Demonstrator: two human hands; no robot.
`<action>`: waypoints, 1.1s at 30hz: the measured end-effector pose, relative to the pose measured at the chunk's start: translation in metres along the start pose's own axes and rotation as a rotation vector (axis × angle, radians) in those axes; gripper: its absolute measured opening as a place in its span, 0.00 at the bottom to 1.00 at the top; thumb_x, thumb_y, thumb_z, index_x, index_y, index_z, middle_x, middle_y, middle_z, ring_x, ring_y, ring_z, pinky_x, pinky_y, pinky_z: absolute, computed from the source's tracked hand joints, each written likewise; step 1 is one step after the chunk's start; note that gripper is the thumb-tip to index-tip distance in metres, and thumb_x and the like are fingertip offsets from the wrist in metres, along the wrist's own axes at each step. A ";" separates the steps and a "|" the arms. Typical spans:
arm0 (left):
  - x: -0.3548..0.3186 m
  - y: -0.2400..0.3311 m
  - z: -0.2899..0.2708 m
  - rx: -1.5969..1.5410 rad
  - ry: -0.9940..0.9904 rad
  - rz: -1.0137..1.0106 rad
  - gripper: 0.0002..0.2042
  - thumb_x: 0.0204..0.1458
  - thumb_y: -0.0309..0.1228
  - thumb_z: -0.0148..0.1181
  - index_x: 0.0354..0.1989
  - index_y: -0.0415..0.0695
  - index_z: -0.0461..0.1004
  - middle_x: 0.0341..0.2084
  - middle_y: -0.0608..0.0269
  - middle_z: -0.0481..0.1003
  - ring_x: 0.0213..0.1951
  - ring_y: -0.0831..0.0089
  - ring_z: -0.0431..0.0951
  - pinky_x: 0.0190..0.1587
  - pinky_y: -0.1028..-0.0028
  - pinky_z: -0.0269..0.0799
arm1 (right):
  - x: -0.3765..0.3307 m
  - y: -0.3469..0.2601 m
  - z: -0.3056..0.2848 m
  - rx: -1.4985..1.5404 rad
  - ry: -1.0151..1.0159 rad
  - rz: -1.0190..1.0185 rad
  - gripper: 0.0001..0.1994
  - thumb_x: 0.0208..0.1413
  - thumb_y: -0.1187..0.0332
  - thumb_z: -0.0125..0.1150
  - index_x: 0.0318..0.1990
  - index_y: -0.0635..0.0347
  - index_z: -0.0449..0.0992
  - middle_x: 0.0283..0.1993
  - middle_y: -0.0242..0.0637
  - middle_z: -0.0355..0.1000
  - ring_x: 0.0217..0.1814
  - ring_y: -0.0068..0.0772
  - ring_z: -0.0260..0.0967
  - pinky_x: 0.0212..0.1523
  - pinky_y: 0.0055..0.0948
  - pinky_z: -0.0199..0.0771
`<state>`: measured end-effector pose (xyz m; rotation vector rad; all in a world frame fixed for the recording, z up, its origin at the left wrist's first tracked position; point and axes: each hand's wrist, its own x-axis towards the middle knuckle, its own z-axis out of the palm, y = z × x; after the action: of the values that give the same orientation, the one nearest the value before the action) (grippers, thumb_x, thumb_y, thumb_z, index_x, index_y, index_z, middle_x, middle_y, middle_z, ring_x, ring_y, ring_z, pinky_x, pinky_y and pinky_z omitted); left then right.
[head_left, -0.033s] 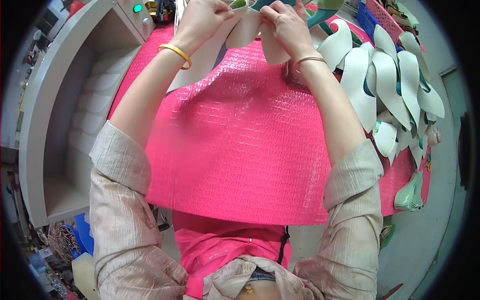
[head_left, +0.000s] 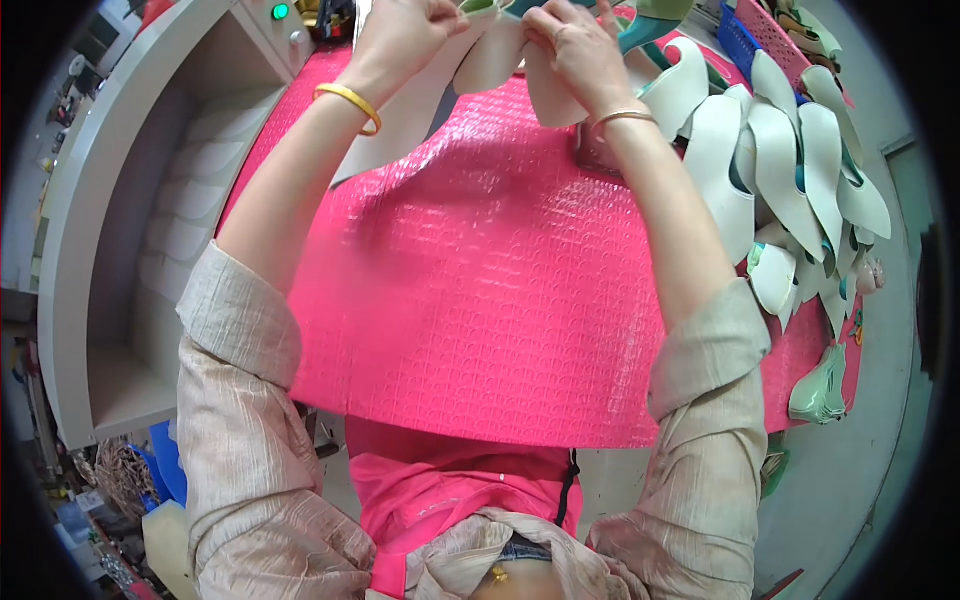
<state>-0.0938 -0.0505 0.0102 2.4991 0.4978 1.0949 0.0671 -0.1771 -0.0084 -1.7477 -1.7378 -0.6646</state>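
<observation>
At the top edge, my left hand [head_left: 408, 38] is closed, pinching the edge of a white shoe upper [head_left: 392, 140] with green lining. My right hand [head_left: 582, 52] is closed too, its thumb and fingers on a neighbouring white flap [head_left: 552, 92] beside teal material. Between the hands hangs another rounded white flap [head_left: 490, 62]. Whether these flaps belong to one upper or several I cannot tell, as the far part is cut off by the frame.
A pink textured mat [head_left: 480, 290] covers the table. At right lie many white shoe uppers [head_left: 785, 165] and a stack of pale green pieces [head_left: 820, 388]. Behind them are blue [head_left: 733, 42] and pink baskets [head_left: 772, 40]. A grey open-fronted machine [head_left: 75, 260] stands at left with white pieces inside.
</observation>
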 end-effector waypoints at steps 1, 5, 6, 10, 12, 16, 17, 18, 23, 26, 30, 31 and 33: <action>-0.003 0.006 -0.009 0.000 -0.037 -0.080 0.06 0.41 0.27 0.61 0.25 0.37 0.76 0.15 0.52 0.72 0.18 0.72 0.72 0.26 0.74 0.67 | 0.000 -0.004 -0.002 0.095 -0.019 0.008 0.04 0.48 0.71 0.49 0.31 0.55 0.69 0.33 0.37 0.63 0.42 0.40 0.64 0.45 0.36 0.61; -0.009 0.002 -0.040 -0.094 -0.100 -0.176 0.08 0.43 0.28 0.60 0.25 0.33 0.76 0.12 0.65 0.71 0.18 0.84 0.66 0.22 0.78 0.63 | 0.004 -0.022 -0.007 0.090 -0.006 -0.092 0.05 0.48 0.73 0.48 0.33 0.55 0.69 0.35 0.37 0.63 0.43 0.40 0.64 0.45 0.32 0.62; -0.013 -0.001 -0.047 -0.114 -0.078 -0.183 0.08 0.44 0.28 0.60 0.25 0.33 0.76 0.12 0.67 0.71 0.18 0.84 0.65 0.22 0.78 0.62 | 0.004 -0.027 -0.005 0.125 -0.007 -0.096 0.05 0.48 0.73 0.48 0.33 0.54 0.69 0.36 0.36 0.64 0.43 0.39 0.64 0.47 0.33 0.61; -0.026 -0.004 -0.079 -0.099 -0.176 -0.288 0.08 0.44 0.28 0.60 0.25 0.34 0.76 0.13 0.70 0.70 0.16 0.85 0.64 0.19 0.79 0.59 | 0.011 -0.044 -0.006 0.004 0.025 -0.199 0.06 0.50 0.72 0.48 0.34 0.52 0.69 0.38 0.34 0.64 0.45 0.36 0.65 0.58 0.38 0.49; -0.033 -0.006 -0.090 -0.161 -0.129 -0.283 0.07 0.44 0.28 0.60 0.25 0.35 0.77 0.12 0.70 0.70 0.15 0.85 0.64 0.17 0.80 0.57 | 0.016 -0.053 -0.004 0.036 0.055 -0.230 0.06 0.51 0.70 0.49 0.36 0.51 0.70 0.38 0.32 0.65 0.46 0.33 0.64 0.61 0.43 0.41; -0.051 -0.012 -0.117 -0.226 -0.231 -0.420 0.09 0.47 0.30 0.59 0.30 0.34 0.76 0.15 0.69 0.71 0.17 0.84 0.67 0.18 0.83 0.59 | 0.024 -0.070 -0.002 0.056 -0.036 -0.270 0.07 0.49 0.68 0.52 0.37 0.51 0.70 0.40 0.32 0.65 0.49 0.31 0.63 0.60 0.44 0.42; -0.057 -0.048 -0.118 -0.285 -0.204 -0.396 0.15 0.44 0.38 0.60 0.35 0.41 0.76 0.23 0.64 0.76 0.25 0.76 0.75 0.29 0.76 0.71 | 0.023 -0.076 0.002 0.064 -0.066 -0.278 0.08 0.49 0.68 0.53 0.38 0.51 0.70 0.40 0.31 0.65 0.50 0.31 0.62 0.61 0.45 0.41; -0.061 -0.046 -0.121 -0.281 -0.210 -0.396 0.15 0.45 0.37 0.60 0.36 0.39 0.76 0.23 0.65 0.75 0.25 0.79 0.74 0.29 0.78 0.70 | 0.022 -0.077 0.006 0.056 -0.038 -0.310 0.08 0.50 0.67 0.51 0.38 0.50 0.70 0.40 0.32 0.66 0.49 0.31 0.63 0.61 0.44 0.42; -0.105 -0.066 -0.208 -0.050 -0.099 -0.451 0.13 0.50 0.32 0.55 0.37 0.35 0.75 0.25 0.66 0.75 0.26 0.81 0.73 0.29 0.82 0.69 | -0.026 0.020 0.008 -0.105 -0.102 -0.166 0.15 0.46 0.75 0.51 0.43 0.52 0.71 0.42 0.35 0.68 0.50 0.35 0.65 0.63 0.40 0.42; -0.138 -0.058 -0.218 -0.330 -0.007 -0.569 0.11 0.52 0.34 0.53 0.36 0.38 0.73 0.25 0.67 0.74 0.26 0.84 0.72 0.28 0.82 0.68 | -0.035 0.047 -0.013 -0.187 -0.210 0.041 0.08 0.52 0.68 0.48 0.39 0.46 0.71 0.43 0.27 0.68 0.50 0.31 0.64 0.63 0.52 0.35; -0.147 -0.026 -0.187 -0.862 -0.151 -0.623 0.07 0.55 0.32 0.48 0.37 0.42 0.66 0.27 0.70 0.71 0.30 0.85 0.71 0.34 0.82 0.67 | -0.032 0.067 0.015 -0.408 -0.338 0.099 0.11 0.53 0.64 0.49 0.44 0.48 0.69 0.45 0.35 0.68 0.50 0.37 0.64 0.60 0.52 0.45; -0.150 -0.024 -0.185 -0.862 -0.124 -0.605 0.07 0.55 0.32 0.48 0.37 0.42 0.66 0.27 0.69 0.71 0.30 0.85 0.71 0.34 0.82 0.67 | -0.014 0.032 0.012 -0.447 -0.403 0.215 0.16 0.52 0.62 0.51 0.49 0.50 0.67 0.43 0.43 0.68 0.52 0.41 0.63 0.57 0.52 0.50; -0.159 -0.015 -0.186 -0.841 -0.066 -0.586 0.07 0.55 0.32 0.48 0.37 0.42 0.65 0.27 0.69 0.71 0.30 0.84 0.71 0.35 0.81 0.67 | 0.003 -0.057 0.000 0.603 -0.274 0.171 0.28 0.47 0.53 0.59 0.54 0.56 0.63 0.50 0.45 0.67 0.58 0.39 0.59 0.57 0.41 0.54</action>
<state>-0.3379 -0.0748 0.0217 1.5130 0.5501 0.7547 0.0103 -0.1757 -0.0029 -1.5666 -1.6986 0.1775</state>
